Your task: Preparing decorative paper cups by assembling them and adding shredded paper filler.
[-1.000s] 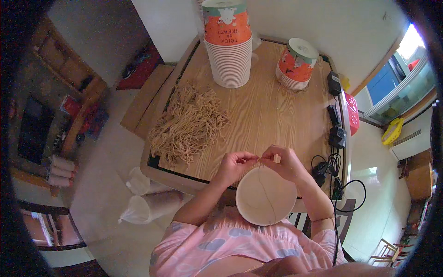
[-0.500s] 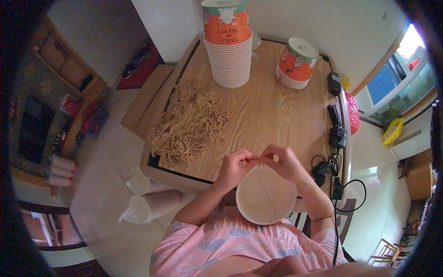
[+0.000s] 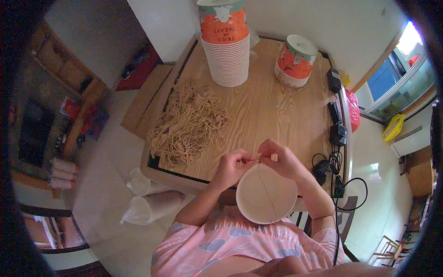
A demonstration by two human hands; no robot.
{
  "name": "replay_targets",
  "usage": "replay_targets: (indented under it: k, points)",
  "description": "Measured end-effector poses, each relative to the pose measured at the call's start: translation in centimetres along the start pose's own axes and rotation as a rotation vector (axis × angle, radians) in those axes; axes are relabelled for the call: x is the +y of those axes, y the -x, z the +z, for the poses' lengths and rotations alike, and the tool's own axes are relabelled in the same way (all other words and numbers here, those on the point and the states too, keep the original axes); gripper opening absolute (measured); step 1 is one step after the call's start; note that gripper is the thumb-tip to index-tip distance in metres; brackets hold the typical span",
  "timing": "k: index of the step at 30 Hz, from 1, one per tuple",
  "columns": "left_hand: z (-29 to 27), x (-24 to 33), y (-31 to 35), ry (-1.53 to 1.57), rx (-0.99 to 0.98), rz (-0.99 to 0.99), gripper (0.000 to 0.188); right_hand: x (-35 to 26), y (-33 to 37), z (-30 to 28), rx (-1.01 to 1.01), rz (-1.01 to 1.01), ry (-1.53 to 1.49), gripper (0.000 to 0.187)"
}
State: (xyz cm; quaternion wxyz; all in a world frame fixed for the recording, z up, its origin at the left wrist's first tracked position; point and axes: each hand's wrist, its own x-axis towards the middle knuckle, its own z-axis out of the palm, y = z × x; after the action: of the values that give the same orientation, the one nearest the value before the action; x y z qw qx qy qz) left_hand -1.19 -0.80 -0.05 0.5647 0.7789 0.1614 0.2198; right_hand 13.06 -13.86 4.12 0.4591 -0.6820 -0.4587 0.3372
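A room in a home, by its look: a wooden wall unit (image 3: 94, 91) around a dark panel (image 3: 33, 131), a glossy pale floor (image 3: 371, 184), a wooden chair (image 3: 386, 249) and a wood-grain surface (image 3: 263, 111).

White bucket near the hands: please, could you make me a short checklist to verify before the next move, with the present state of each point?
1. White bucket has its opening facing up: ok.
2. Left hand and right hand both at the far rim: ok.
3. Thin cord runs across the opening: ok.
4. Cord tied at the far rim: cannot tell, fingers hide it.
5. Pile of cords apart from the bucket: ok, beyond the left hand.
6. Black cables apart from the bucket: ok.
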Motion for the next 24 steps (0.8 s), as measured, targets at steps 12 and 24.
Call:
replay_targets:
  k: [12,24]
  points:
    - [-0.9,-0.8,-0.4,0.279,-0.046,-0.17,0.015,0.5,-0.1,0.1,0.004,-0.01,0.001,0.015]
    - [0.2,0.0,-0.7,0.22,-0.119,-0.168,0.016,-0.5,0.1,-0.1,0.057,0.012,0.033,0.014]
